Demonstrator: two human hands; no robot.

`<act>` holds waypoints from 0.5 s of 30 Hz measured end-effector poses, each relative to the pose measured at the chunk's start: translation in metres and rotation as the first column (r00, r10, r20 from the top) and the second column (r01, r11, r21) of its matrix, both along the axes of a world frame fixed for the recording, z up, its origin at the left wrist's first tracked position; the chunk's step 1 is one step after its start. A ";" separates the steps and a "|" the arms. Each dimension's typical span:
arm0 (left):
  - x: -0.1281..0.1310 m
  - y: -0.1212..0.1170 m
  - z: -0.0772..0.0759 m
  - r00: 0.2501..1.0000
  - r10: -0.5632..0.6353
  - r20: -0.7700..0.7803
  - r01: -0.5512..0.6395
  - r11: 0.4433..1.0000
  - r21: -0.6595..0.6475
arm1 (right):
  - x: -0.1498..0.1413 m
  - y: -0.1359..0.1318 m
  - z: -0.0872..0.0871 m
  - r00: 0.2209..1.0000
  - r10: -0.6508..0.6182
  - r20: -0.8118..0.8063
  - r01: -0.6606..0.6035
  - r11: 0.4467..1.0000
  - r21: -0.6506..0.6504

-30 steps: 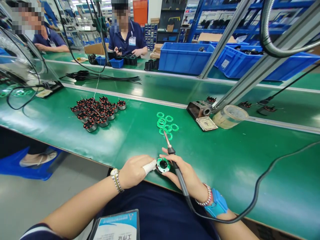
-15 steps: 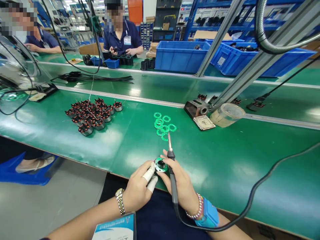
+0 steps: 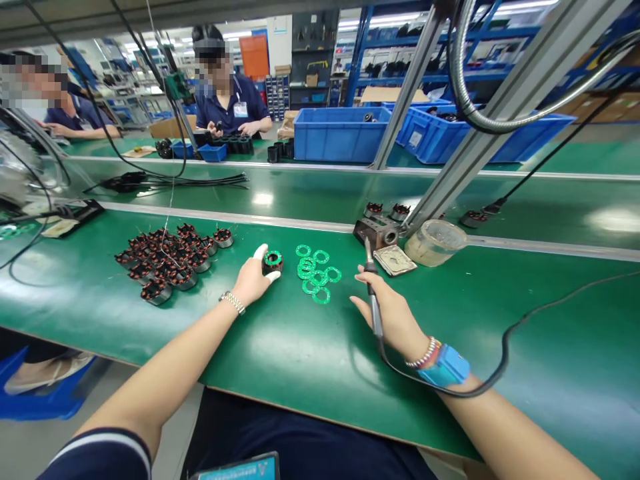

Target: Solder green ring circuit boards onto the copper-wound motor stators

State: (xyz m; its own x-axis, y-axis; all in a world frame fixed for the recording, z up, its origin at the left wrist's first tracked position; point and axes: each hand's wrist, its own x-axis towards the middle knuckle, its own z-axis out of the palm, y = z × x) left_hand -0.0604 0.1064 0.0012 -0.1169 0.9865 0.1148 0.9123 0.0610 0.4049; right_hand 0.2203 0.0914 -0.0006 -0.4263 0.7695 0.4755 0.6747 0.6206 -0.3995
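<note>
My left hand (image 3: 253, 280), two fingertips taped white, reaches out over the green table and pinches a small round stator (image 3: 273, 261) with a green ring on top. It holds the part between a heap of copper-wound stators (image 3: 167, 263) on the left and several loose green rings (image 3: 315, 273) on the right. My right hand (image 3: 387, 310) grips a soldering iron (image 3: 370, 283), tip pointing away toward the iron stand (image 3: 377, 232). Its black cable (image 3: 505, 340) trails off to the right.
A tan sponge pad (image 3: 395, 260) and a clear plastic tub (image 3: 434, 241) sit beside the stand, under a slanted aluminium frame (image 3: 480, 140). Blue bins (image 3: 340, 133) line the far bench, where two other people work. Cables and a fan guard lie at the far left.
My left hand carried the ringed stator from the table's near edge out to beside the heap. My right hand let go of that part and moved up and right with the iron. The camera tilted up.
</note>
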 end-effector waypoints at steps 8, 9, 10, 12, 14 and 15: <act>-0.047 0.039 0.016 0.959 0.136 -0.247 -0.113 0.988 0.104 | -0.032 0.061 -0.027 0.996 0.059 0.074 -0.057 0.998 -0.027; -0.055 0.041 0.019 0.949 0.163 -0.270 -0.138 0.984 0.109 | -0.032 0.064 -0.027 0.996 0.034 0.076 -0.032 0.999 -0.025; -0.063 0.042 0.023 0.939 0.184 -0.291 -0.158 0.981 0.110 | -0.030 0.065 -0.027 0.997 0.007 0.077 -0.005 1.000 -0.021; -0.076 0.044 0.030 0.924 0.195 -0.330 -0.173 0.980 0.095 | -0.021 0.059 -0.025 0.997 -0.027 0.072 0.028 1.000 -0.012; -0.083 0.043 0.037 0.913 0.168 -0.371 -0.155 0.986 0.063 | -0.010 0.046 -0.027 0.998 -0.012 0.059 0.012 1.000 -0.006; -0.084 0.041 0.040 0.909 0.144 -0.390 -0.138 0.989 0.045 | -0.004 0.039 -0.032 0.998 0.006 0.055 -0.005 1.000 -0.007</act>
